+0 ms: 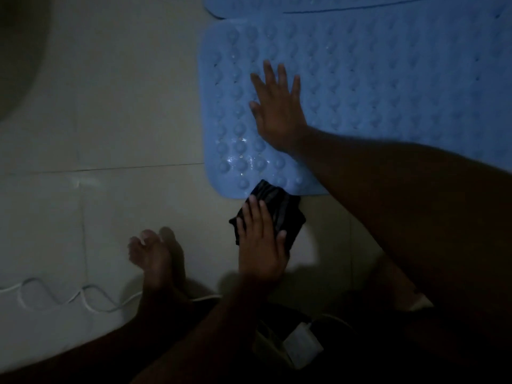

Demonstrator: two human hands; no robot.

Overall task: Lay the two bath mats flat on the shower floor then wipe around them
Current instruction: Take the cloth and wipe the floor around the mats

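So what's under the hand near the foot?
A dark cloth lies under the left hand, flat on the tiled floor at the blue mat edge. The part beneath the palm is hidden.

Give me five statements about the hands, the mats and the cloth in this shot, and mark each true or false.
1. The right hand lies flat, fingers spread, on the near mat. True.
2. The left hand presses a white sponge to the floor. False: it presses a dark cloth.
3. The cloth sits at the near mat's lower edge, on the tiled floor. True.
4. Only one mat is in view. False: a second mat shows at the top of the picture, beyond the first.
5. The near mat is dry. False: water drops glint near its lower left corner.
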